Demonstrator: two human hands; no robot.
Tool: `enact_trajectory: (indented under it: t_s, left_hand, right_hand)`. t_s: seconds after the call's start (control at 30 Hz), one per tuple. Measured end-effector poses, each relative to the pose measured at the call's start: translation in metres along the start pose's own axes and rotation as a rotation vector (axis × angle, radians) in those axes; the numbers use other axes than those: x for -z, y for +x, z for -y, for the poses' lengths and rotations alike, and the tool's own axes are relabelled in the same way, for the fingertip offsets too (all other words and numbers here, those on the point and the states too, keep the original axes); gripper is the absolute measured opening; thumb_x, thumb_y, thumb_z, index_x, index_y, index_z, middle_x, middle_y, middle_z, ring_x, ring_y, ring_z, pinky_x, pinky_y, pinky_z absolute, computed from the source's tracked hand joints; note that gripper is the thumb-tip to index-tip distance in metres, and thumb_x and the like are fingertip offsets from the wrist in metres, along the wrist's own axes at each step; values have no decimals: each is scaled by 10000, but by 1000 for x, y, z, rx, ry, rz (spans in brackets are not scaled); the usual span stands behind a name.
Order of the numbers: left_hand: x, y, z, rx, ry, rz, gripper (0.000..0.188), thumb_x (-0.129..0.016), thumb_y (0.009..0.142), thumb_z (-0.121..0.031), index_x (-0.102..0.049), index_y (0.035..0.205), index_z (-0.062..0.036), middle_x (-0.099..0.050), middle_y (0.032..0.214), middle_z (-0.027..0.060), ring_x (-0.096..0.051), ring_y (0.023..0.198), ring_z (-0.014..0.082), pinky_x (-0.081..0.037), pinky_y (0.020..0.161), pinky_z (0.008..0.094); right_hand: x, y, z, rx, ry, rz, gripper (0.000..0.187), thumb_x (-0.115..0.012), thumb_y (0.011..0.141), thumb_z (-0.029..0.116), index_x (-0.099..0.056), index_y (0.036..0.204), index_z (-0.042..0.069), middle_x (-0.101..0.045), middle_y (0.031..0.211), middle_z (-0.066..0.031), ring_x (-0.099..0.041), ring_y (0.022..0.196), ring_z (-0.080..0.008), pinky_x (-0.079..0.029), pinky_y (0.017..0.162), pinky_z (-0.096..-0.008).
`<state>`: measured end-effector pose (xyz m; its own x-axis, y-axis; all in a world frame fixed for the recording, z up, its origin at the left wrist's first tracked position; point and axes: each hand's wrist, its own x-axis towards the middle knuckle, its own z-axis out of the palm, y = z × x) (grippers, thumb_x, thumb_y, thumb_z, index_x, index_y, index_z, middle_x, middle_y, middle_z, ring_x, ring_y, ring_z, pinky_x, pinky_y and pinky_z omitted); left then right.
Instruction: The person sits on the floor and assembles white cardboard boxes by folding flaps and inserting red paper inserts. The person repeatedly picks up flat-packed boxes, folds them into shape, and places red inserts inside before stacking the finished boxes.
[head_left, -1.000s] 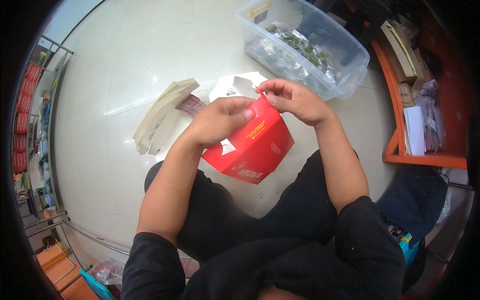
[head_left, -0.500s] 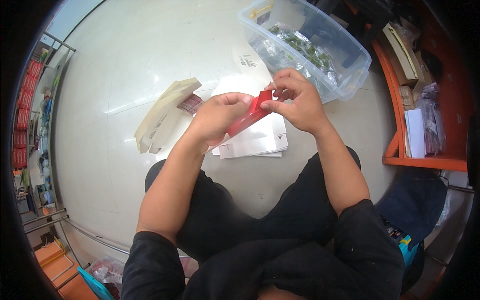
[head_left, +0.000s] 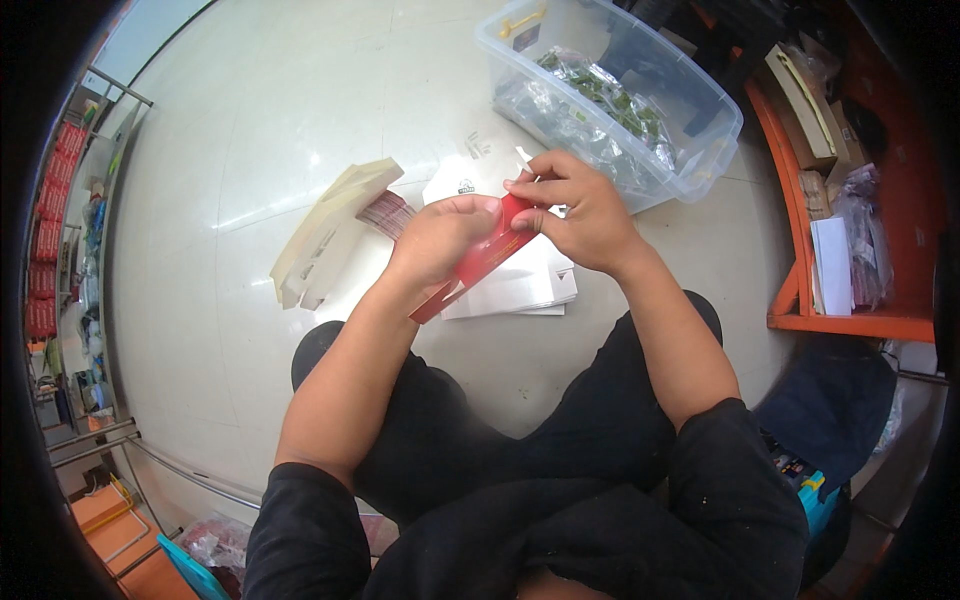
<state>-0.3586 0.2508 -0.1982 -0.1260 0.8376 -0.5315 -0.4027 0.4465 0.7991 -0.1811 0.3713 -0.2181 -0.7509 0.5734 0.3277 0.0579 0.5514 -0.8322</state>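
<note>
Head view: our left hand (head_left: 437, 240) grips the red carton (head_left: 487, 256) above white card sheets (head_left: 520, 290) on the floor (head_left: 515, 378); our right hand (head_left: 583, 213) pinches its far end. With 2 light, steady holds, we should bend it cleanly, without crushing.

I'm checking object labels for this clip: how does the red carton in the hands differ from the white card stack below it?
Colour: the red carton shows mainly red, the white card stack mostly white.
Support: the left hand and right hand grip the red carton; the white card stack lies on the floor.
Pose: the red carton is tilted, the white card stack flat.
Both look like thin card.
</note>
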Motion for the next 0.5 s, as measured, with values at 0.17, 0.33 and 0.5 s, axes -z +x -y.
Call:
enact_trajectory:
  t_s: [0.17,0.33,0.5]
  left_hand:
    - [-8,-3,-4,-64,174,-11,258,-619,1009,-241,-699,1128,-27,-706,1005,79,-659,873,119,-529,764,260]
    - [-12,-5,-3,-50,153,-25,224,-602,1021,-182,-668,1126,4,-701,1028,103,-675,853,131,-560,753,277]
    - [-10,-3,0,-28,-59,-10,234,-606,1016,-163,-641,1161,17,-691,1070,124,-679,886,144,-563,772,278]
  right_hand:
    - [13,3,-5,-154,263,33,300,-861,772,74,-786,1060,42,-638,1075,-57,-646,917,-146,-539,820,-277]
    - [8,-2,-3,-34,142,26,289,-873,771,109,-792,1044,55,-632,1057,-50,-638,904,-144,-522,803,-280]
    - [-1,-4,2,-9,68,22,302,-887,764,153,-793,1036,63,-639,1031,-47,-638,919,-165,-521,797,-293]
